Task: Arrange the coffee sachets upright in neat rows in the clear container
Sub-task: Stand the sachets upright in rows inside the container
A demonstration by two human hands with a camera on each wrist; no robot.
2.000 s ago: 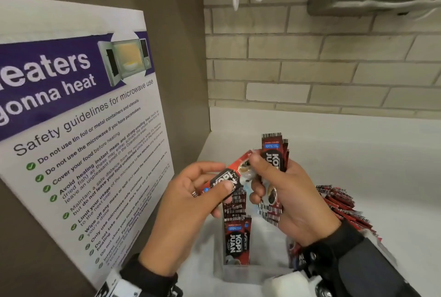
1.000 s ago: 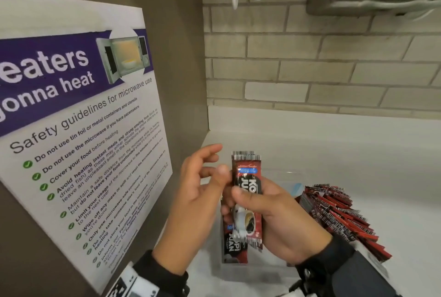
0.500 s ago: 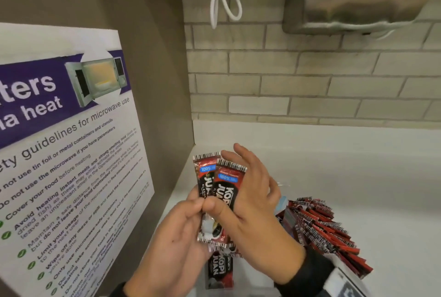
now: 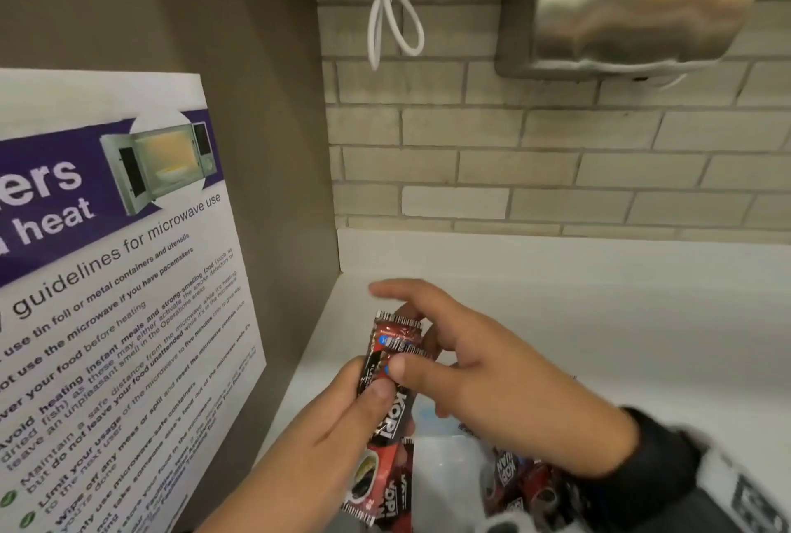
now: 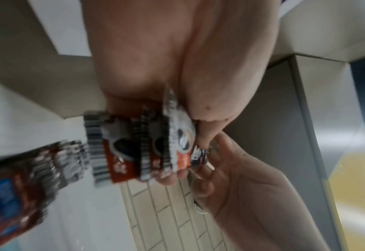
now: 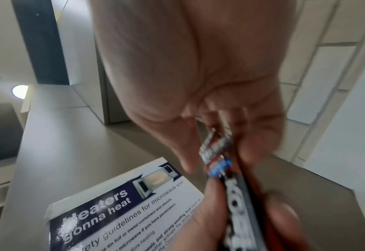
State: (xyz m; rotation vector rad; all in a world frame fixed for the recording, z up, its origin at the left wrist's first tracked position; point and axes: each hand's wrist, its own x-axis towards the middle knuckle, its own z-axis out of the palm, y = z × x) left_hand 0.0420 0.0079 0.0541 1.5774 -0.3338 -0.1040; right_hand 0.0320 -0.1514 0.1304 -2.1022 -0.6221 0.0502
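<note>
Sachets [image 4: 387, 387] stand bunched and upright between the two hands, above the near-left corner of the white counter [image 4: 599, 318]. From the head view the left hand [image 4: 325, 438] pinches the little stack near its middle, thumb across the front, while the right hand [image 4: 483, 378] presses its thumb on the upper part, fingers behind, and the forefinger sticks out straight. The left wrist view gives what that one hides: the stack's bottom ends, several silver crimped edges fanned out side by side, and the right palm cupped just beyond them. The right wrist view shows the top ends squeezed thin between thumb and fingers, with the microwave safety poster [image 6: 121, 208] behind. Each packet is narrow, red and black, with white lettering, a blue tag near the top and a coffee cup printed low down. Below the hands, the clear container [image 4: 445, 472] is only partly visible, with more packets [image 4: 513, 485] lying at its right.
</note>
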